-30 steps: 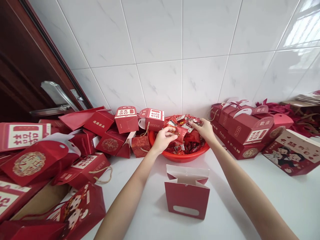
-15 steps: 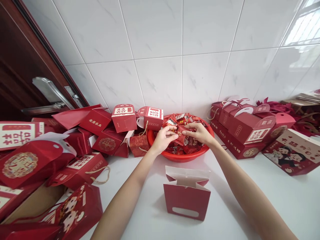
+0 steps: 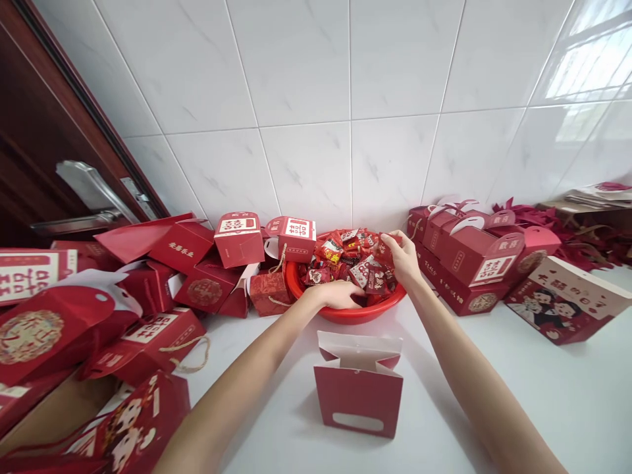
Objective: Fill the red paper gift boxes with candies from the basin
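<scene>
A round red plastic basin (image 3: 345,315) full of wrapped candies (image 3: 332,250) sits against the tiled wall. My right hand (image 3: 403,258) is closed around a red wrapped candy packet (image 3: 385,251) at the basin's right rim. My left hand (image 3: 342,294) reaches over the front rim into the candies, its fingertips hidden among the wrappers. Between my forearms a red paper gift box (image 3: 359,398) stands upright on the white tabletop, its top flaps spread and a pale oval on its front.
Red gift boxes (image 3: 197,289) are piled along the left side, some with rope handles. More stacked boxes (image 3: 486,253) stand at the right, beside an open-topped box with cartoon figures (image 3: 555,306). Dark red ribbons (image 3: 528,214) lie behind. A door handle (image 3: 91,197) shows at the left.
My hands have moved apart. The right one has shifted to the basin's right side with the red packet, while the left has lowered into the candies. The view has shifted slightly right.
</scene>
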The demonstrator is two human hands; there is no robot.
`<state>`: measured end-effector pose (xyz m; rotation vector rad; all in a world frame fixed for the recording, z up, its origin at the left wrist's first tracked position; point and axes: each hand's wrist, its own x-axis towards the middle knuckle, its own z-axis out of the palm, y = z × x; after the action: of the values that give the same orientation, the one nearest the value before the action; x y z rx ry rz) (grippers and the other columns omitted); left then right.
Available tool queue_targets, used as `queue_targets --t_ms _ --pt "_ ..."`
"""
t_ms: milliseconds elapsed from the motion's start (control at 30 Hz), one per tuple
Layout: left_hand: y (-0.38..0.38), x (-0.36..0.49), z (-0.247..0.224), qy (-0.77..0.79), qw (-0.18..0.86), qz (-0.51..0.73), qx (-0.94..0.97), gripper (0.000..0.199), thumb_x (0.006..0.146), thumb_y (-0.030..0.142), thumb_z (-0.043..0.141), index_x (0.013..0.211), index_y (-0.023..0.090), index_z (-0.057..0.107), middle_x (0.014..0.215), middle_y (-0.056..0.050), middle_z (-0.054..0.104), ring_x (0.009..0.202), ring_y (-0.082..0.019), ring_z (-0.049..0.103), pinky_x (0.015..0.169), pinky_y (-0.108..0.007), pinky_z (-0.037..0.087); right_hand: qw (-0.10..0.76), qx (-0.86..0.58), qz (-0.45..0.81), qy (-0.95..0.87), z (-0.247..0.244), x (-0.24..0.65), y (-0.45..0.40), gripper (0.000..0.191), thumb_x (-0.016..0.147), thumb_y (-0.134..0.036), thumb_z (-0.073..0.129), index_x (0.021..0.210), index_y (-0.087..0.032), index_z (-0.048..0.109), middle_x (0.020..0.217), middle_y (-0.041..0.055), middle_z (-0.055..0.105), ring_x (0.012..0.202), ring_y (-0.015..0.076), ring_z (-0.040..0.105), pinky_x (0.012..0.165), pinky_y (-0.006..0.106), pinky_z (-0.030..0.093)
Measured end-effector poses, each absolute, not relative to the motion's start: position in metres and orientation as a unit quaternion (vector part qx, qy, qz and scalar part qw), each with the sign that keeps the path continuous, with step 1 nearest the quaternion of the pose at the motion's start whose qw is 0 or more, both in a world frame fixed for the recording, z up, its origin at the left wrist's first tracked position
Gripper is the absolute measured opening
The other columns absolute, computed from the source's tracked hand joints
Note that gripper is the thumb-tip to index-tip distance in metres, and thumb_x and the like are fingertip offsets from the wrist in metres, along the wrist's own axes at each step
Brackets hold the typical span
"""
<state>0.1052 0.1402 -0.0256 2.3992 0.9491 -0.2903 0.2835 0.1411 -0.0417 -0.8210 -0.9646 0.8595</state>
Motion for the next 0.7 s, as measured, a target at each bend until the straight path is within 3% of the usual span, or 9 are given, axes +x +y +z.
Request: queue_targets --t_ms 133,267,433,700 --pt "0.140 0.125 -0.023 0.354 0.196 -0.172 0.898 0.053 0.089 0.035 0.057 0.138 0.018 0.057 0.139 -0.016 0.063 0.120 -0.034 0.063 0.096 -0.037 0.050 0.740 -0.358 0.381 -0.423 -0.042 0.284 0.144 0.036 0.067 -0.052 0.076 0.071 -0.025 0.052 0.053 -0.0053 0.060 0.049 0.0148 0.055 0.052 0.029 0.047" --pt "0.134 0.141 -0.023 0.368 0.192 -0.183 0.891 0.050 0.089 0.029 0.055 0.136 0.011 0.056 0.138 -0.022 0.061 0.118 -0.035 0.064 0.094 -0.038 0.050 0.737 -0.364 0.370 -0.434 -0.043 0.284 0.143 0.031 0.069 -0.049 0.075 0.072 -0.024 0.056 0.054 -0.0041 0.061 0.052 0.0152 0.055 0.055 0.029 0.047" --pt "0.133 0.149 -0.024 0.392 0.185 -0.158 0.887 0.047 0.088 0.034 0.055 0.128 0.010 0.062 0.137 -0.022 0.062 0.117 -0.035 0.064 0.094 -0.037 0.050 0.750 -0.385 0.316 -0.435 -0.042 0.284 0.140 0.025 0.070 -0.043 0.073 0.069 -0.023 0.059 0.055 -0.0033 0.060 0.054 0.0145 0.053 0.057 0.029 0.045" --pt "0.140 0.151 -0.024 0.449 0.208 -0.149 0.856 0.057 0.076 0.057 0.062 0.108 0.010 0.073 0.112 -0.022 0.074 0.096 -0.035 0.070 0.077 -0.037 0.055 0.753 -0.382 0.316 -0.432 -0.043 0.283 0.139 0.022 0.070 -0.039 0.072 0.066 -0.022 0.058 0.055 -0.0024 0.061 0.055 0.0147 0.053 0.058 0.029 0.044"
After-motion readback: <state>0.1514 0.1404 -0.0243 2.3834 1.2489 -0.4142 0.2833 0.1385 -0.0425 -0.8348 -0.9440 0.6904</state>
